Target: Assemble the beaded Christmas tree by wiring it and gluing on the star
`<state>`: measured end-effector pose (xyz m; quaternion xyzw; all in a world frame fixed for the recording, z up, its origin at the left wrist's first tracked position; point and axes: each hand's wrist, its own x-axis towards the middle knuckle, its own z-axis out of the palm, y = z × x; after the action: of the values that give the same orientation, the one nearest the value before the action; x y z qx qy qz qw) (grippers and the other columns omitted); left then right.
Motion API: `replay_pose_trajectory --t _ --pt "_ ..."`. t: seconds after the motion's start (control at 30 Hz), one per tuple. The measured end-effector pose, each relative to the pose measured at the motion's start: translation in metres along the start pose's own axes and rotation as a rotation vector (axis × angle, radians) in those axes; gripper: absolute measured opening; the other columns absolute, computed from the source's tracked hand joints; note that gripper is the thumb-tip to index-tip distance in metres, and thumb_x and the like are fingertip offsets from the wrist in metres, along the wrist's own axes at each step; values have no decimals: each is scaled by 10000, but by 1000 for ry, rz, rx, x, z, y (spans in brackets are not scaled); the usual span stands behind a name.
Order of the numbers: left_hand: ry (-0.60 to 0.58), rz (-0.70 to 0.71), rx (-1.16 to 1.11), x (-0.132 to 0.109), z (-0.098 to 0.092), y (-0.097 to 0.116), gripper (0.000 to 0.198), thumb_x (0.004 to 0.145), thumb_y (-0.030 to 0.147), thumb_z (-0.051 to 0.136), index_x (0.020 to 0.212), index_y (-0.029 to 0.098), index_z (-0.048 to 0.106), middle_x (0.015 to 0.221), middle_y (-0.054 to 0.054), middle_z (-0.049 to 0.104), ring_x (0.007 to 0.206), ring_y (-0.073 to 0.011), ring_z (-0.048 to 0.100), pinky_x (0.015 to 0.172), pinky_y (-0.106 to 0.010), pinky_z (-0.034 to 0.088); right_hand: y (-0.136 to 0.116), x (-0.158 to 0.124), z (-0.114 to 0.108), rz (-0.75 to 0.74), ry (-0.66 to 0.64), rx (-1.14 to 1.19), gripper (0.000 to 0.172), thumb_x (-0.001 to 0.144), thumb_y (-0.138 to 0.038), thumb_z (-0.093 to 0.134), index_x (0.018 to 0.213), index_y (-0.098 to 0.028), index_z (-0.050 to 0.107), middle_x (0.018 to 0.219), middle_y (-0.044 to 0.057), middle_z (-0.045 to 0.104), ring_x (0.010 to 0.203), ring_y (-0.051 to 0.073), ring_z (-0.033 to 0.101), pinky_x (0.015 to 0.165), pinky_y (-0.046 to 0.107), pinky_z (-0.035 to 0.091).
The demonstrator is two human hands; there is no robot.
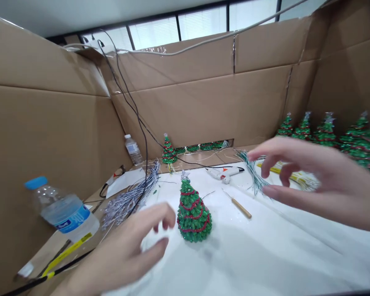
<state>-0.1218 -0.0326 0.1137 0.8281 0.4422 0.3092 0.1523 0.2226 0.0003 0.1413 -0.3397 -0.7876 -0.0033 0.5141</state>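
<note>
A small green Christmas tree (193, 213) with red garlands and a clear star stands upright on the white work surface (234, 259). Just left of it is my left hand (135, 246), fingers curved apart and holding nothing; a gap shows between fingertips and tree. My right hand (308, 176) hovers at the right, its thumb and fingers spread, also without anything in it. Behind and below its fingertips lies a bundle of green-white wires (255, 181). Between the tree and that hand rests an awl with a wooden handle (242, 208).
A white glue gun (225, 174) lies behind the tree. Bundled wires with clear pieces (132, 195) and a blue-capped water bottle (69, 213) are at left. Several finished trees (327, 129) line the right side. Cardboard walls (185, 94) enclose the surface; a black cable (143, 144) hangs down.
</note>
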Motion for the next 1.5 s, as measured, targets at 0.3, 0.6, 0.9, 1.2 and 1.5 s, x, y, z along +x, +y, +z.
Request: replay_pose_trajectory --t 0.3,0.6,0.9,1.2,1.5 --pt "-76 -140 -200 43 60 -60 661 793 405 710 1336 235 374 1357 -111 493 1221 -273 505 992 -433 454 91 -54 106 631 -650 -370 390 866 -320 553 1195 -134 649 1060 124 690 876 226 661 744 305 472" --pt "-44 -99 -326 36 84 -77 611 778 414 760 1276 202 477 1262 -81 603 1163 -263 565 1042 -403 427 97 -61 122 642 -707 -249 347 866 -165 438 1129 -114 660 980 119 694 899 220 661 815 309 468" --pt "55 -124 -436 39 90 -75 583 693 406 850 1162 186 583 1160 -81 661 1095 -269 623 1010 -398 476 38 -37 111 694 -73 514 310 842 -442 575 875 -137 618 812 43 622 607 123 628 517 254 573" --pt "-50 -115 -566 42 85 -83 682 659 376 861 1241 193 557 1243 -99 650 1174 -294 606 1060 -422 460 -22 -27 132 31 276 288 112 926 -183 530 842 -173 604 768 2 662 559 54 569 497 155 482" --pt "1 -32 -560 37 95 -79 636 738 363 817 1280 201 526 1255 -80 641 1163 -261 607 1006 -354 492 -33 -22 152 -64 413 -3 90 877 -154 538 813 -211 509 619 -53 548 488 58 512 488 172 450"
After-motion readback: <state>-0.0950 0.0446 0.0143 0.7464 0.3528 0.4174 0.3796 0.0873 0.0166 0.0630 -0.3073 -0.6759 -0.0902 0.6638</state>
